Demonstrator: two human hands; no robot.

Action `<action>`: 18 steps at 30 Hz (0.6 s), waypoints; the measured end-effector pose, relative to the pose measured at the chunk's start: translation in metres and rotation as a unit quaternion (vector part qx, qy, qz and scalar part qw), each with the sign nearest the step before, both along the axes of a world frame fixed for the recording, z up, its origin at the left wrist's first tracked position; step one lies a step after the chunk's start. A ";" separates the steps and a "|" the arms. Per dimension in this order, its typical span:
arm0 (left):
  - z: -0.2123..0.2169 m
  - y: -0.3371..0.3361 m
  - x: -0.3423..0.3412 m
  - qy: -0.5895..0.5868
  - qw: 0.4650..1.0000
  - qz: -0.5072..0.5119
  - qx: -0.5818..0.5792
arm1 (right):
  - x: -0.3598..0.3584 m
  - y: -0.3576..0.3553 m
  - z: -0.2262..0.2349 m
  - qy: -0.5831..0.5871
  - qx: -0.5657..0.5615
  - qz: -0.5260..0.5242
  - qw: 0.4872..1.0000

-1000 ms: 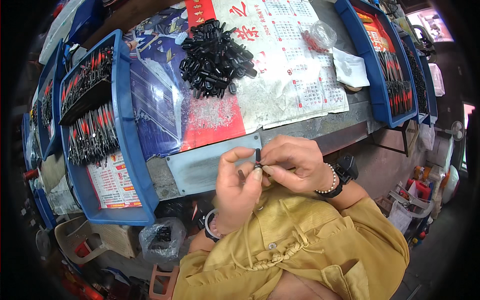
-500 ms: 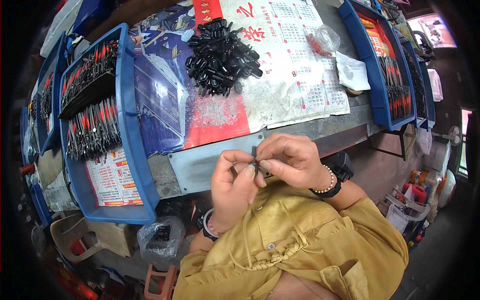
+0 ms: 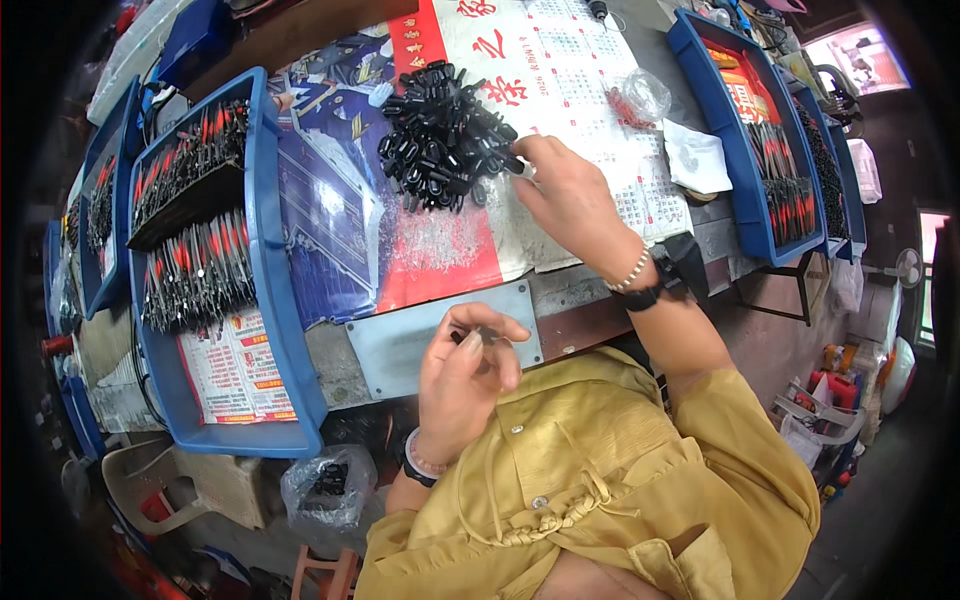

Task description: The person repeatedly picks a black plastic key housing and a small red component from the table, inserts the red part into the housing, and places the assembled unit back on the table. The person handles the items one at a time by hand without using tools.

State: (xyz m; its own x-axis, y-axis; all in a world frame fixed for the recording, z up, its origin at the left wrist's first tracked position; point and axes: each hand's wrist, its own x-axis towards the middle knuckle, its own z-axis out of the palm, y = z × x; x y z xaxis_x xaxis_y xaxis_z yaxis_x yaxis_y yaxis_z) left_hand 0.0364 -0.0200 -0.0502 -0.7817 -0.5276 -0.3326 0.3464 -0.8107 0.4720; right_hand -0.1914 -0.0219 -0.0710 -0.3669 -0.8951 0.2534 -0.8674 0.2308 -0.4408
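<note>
My left hand is curled in front of my chest, over the near edge of the worktop. Between its thumb and fingers sits a small dark part, mostly covered and a little blurred. My right hand stretches out over the worktop to the right edge of a heap of small black oblong plastic pieces. Its thumb and forefinger are around one black piece there. The heap lies on a red and white calendar sheet. Below my left hand is a grey metal plate.
A blue tray on the left holds rows of black and red-marked slender tools. Another blue tray with similar tools stands at the right. A white paper piece and clear plastic bag lie near it. A stool stands lower left.
My right hand has left my left hand and moved forward to the black heap. My left hand stays near my chest with the dark part. The view has shifted slightly.
</note>
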 end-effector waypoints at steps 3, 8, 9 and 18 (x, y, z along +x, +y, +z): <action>-0.001 -0.002 0.002 -0.016 0.999 -0.011 -0.027 | -0.001 -0.013 -0.005 0.039 0.052 -0.003 0.998; -0.001 -0.004 0.000 -0.098 0.992 -0.006 -0.075 | 0.015 0.023 0.025 -0.183 -0.001 0.040 0.982; -0.001 -0.003 -0.002 -0.132 0.988 0.007 -0.084 | 0.021 0.036 0.034 -0.262 0.004 0.073 0.962; -0.005 0.001 -0.023 -0.212 0.923 -0.053 -0.316 | 0.064 0.081 0.045 -0.346 -0.019 0.099 0.933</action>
State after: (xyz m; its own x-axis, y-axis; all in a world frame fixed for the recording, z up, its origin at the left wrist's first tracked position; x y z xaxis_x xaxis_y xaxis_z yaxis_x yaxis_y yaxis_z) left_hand 0.0139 -0.0185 -0.0557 -0.7102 -0.6489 -0.2731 -0.0448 -0.3455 0.9374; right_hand -0.1277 0.0594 -0.0261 -0.2819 -0.9581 0.0500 -0.3972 0.0691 -0.9151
